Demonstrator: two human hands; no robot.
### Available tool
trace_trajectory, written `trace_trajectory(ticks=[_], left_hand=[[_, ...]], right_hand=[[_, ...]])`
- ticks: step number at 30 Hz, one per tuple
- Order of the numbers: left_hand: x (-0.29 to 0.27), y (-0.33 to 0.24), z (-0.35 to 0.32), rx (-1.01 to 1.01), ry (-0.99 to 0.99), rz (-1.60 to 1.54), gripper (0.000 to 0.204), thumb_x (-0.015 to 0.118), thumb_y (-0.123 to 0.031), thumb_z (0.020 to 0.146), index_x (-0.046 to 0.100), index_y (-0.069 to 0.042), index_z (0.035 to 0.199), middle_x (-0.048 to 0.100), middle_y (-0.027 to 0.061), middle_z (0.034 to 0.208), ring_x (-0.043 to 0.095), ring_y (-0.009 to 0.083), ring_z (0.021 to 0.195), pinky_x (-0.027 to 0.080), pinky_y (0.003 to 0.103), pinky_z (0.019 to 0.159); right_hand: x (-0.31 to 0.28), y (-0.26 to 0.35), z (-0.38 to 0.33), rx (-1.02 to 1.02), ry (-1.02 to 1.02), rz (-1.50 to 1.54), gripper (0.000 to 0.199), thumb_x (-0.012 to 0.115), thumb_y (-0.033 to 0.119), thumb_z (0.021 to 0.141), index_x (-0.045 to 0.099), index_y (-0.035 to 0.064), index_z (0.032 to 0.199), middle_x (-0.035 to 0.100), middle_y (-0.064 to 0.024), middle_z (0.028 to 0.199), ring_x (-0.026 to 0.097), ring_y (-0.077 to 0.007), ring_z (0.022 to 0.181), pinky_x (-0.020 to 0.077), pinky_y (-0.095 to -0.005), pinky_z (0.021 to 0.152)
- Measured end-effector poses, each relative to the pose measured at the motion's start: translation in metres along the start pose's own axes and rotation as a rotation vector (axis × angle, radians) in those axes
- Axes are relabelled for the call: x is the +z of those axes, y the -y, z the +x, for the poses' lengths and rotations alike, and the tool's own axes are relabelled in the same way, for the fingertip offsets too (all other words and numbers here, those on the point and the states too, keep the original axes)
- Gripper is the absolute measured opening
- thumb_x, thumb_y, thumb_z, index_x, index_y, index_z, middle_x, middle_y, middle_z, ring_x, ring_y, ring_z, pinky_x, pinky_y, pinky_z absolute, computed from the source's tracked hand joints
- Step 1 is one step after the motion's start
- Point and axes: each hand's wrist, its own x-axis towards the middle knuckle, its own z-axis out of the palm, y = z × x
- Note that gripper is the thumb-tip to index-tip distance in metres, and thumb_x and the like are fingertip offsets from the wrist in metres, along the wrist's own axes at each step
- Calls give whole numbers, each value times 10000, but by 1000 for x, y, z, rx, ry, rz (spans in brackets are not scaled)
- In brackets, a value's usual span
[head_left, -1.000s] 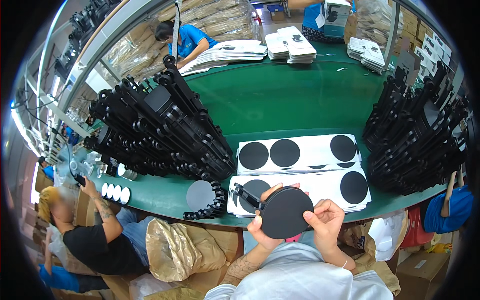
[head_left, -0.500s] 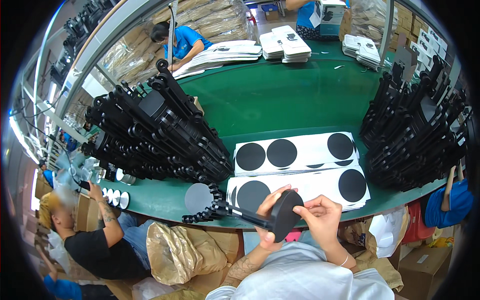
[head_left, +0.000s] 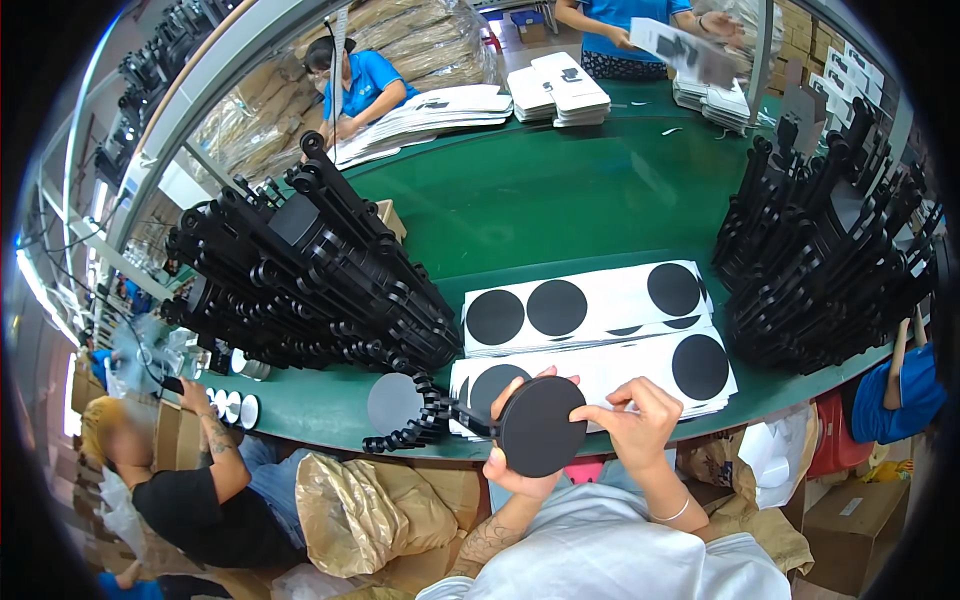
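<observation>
Black disc (head_left: 543, 428), probably stiff and light, is held by the near edge of the tabletop (head_left: 318, 408). Left hand (head_left: 527, 485) curls around it; right hand (head_left: 642, 420) pinches its rim (likely the best hold).

Left hand (head_left: 521, 483) partly hidden behind black disc (head_left: 543, 427).

- head view: left one of two wide fisheye cameras worn side by side on the head.
- direction: down and forward; upright, unmirrored.
- range: hands (head_left: 643, 424) near, below centre; green tabletop (head_left: 530, 205) extends farther off beyond them.
- distortion: straight edges bow toward the dark rim.
</observation>
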Motion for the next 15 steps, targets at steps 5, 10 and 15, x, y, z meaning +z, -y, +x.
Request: trace_trajectory(ticks=[5,10,15], left_hand=[[-4,0,-1,-90,60,-133,789,424,-565,825,397,-27,1403,456,328,1366,523,490,1197,423,565,1015],[-5,7,-10,-193,373,106,802,572,-441,774,462,116,1341,479,284,1387,504,337,1276,350,431,1103],[-14,1,-7,-248,450,164,807,586,-416,761,453,106,1361,478,269,1401,478,312,1304,323,394,1113]], right_hand=[[-1,7,10,-186,-267,-25,433,741,466,817,589,66,749,603,-63,735,524,-257,735,425,-351,648],[17,2,14,-148,-69,104,900,80,718,931,434,-18,1308,432,-232,1400,275,-392,1389,166,-514,1145],[35,4,12,-59,-140,285,1008,71,800,868,259,3,1456,226,-249,1534,182,-398,1437,110,-518,1163]])
